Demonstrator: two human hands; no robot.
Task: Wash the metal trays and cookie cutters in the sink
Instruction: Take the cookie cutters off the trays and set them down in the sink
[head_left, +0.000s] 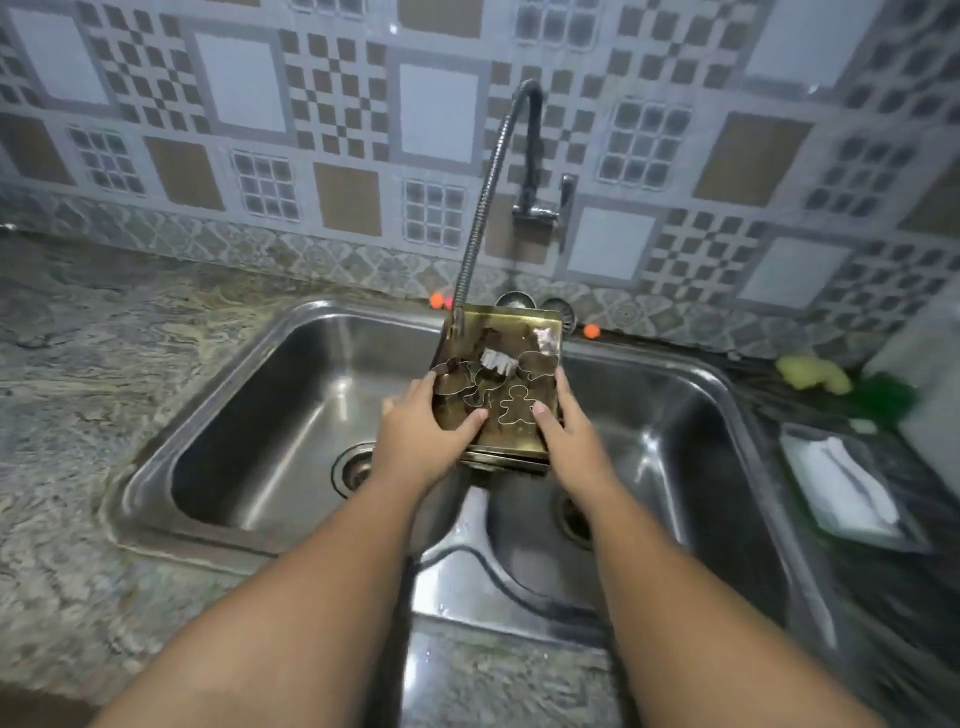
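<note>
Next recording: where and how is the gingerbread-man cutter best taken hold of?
From above, I'd say: the gingerbread-man cutter lies flat on the tray, outline up, with the left hand and right hand gripping the tray's sides. Pinch its thin wall at the head.

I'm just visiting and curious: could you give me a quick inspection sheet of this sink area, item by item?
Surface: steel double sink set in a speckled stone countertop.
Job's things: metal trays, seemingly stacked, held above the sink's divider; cookie cutters, one a gingerbread man, lie on the top tray.
Clutter: a yellow-green lump and a dish holding something white, on the counter at right; both blurred.
Hands: left hand grips the trays' left edge; right hand grips the right edge.
Cables: nothing seen; only the tap's flexible hose, ending at the trays' far-left corner.
Surroundings: patterned tile wall behind.
</note>
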